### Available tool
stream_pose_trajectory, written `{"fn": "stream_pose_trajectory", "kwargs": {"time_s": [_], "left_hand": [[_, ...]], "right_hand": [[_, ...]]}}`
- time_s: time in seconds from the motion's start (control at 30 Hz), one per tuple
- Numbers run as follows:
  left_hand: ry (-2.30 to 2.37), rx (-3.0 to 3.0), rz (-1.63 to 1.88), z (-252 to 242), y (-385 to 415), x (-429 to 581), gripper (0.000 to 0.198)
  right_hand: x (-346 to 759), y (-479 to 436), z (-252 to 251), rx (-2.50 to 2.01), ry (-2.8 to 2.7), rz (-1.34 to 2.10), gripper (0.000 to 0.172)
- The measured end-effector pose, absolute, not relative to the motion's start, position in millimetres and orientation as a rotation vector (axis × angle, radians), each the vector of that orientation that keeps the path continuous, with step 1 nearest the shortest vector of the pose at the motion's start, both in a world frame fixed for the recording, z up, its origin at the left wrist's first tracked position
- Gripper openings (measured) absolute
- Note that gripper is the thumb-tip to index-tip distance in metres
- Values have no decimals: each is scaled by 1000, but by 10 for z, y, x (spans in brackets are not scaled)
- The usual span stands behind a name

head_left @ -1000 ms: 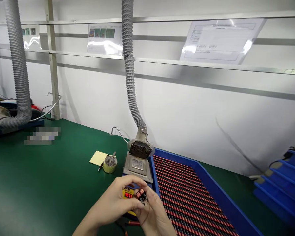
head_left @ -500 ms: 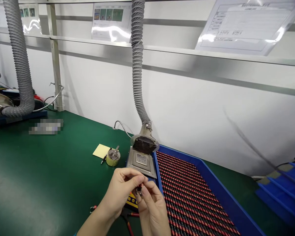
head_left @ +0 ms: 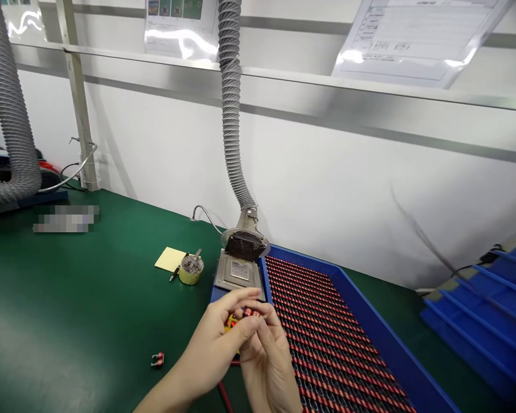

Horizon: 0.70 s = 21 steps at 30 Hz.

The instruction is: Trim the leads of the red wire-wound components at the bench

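Observation:
Both hands are together in front of the blue tray. A small red-and-black part (head_left: 251, 312) is held between their fingertips, partly hidden by the fingers. My left hand (head_left: 223, 338) is closed, its thumb and fingers pinching from the left. From the right, my right hand (head_left: 266, 350) pinches the same part, thumb pressed near the left thumb. Another small red-and-black part with metal legs (head_left: 157, 359) lies on the green table left of my left wrist. Below the hands, a red-handled tool (head_left: 225, 396) is mostly covered by them.
The blue tray (head_left: 382, 321) at right holds many rows of red-and-black parts. Behind the hands stands a device with a square metal plate (head_left: 239, 271), under a grey extraction hose (head_left: 231, 115). A small tub (head_left: 191, 271), pen (head_left: 175, 273) and yellow notes (head_left: 169, 258) lie left. Blue racks (head_left: 490, 310) stand far right.
The view has shifted slightly, so the scene sits further left. The fingers have turned the part, showing its red bands. The loose part by my left wrist is now fully uncovered.

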State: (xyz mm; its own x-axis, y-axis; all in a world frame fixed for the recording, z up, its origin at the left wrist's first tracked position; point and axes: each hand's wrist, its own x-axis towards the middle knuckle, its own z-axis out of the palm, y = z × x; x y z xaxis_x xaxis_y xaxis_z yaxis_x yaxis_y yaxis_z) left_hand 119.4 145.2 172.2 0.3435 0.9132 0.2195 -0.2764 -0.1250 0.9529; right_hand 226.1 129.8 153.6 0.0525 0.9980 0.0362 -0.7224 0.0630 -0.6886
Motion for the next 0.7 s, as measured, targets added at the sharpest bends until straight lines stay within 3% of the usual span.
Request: {"fn": "stream_pose_trajectory", "kwargs": {"time_s": [0.17, 0.47, 0.57, 0.7], "left_hand": [[543, 1227, 1147, 1729, 1379, 1261, 43], [559, 1214, 1010, 1826, 1306, 1139, 49], [494, 1209, 921, 1829, 1301, 1103, 56], [528, 1266, 857, 1848, 1298, 1091, 58]], "right_hand": [[2273, 1222, 1578, -651, -719, 1246, 27], [2508, 1295, 1528, -709, -927, 1128, 19], [2642, 1276, 1534, -764, -1142, 1186, 24], [2635, 1244, 1582, -671, -1245, 1268, 17]]}}
